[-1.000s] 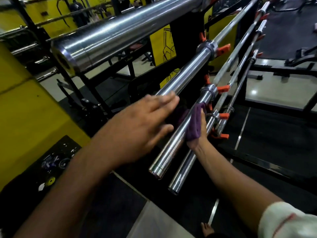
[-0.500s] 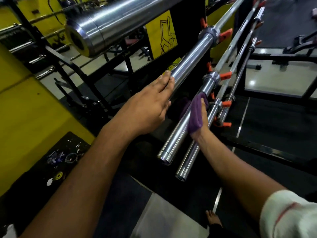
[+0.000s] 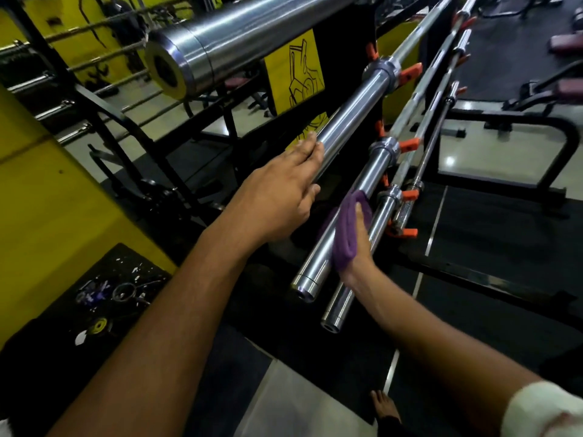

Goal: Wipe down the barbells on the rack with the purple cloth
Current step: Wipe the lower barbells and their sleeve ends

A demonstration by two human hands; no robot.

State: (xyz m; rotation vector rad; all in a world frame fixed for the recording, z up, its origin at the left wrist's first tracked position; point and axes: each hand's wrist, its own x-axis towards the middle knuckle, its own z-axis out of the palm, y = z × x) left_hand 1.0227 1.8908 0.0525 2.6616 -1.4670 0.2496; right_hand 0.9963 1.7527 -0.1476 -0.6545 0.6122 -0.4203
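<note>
Cloth (image 3: 347, 228) in right hand (image 3: 358, 244) wraps racked barbell (image 3: 340, 238).

A gym's barbell storage corner.
Chrome barbells (image 3: 353, 127) lie on a black rack (image 3: 344, 99) with orange pegs (image 3: 410, 143), above dark rubber flooring (image 3: 492, 247) beside yellow walls (image 3: 38, 190).

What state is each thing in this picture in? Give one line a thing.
left hand: fingers straight, resting on the second barbell.
right hand: holds the purple cloth against the third barbell.
top barbell: racked, untouched.
lowest barbell: racked, untouched.
</note>
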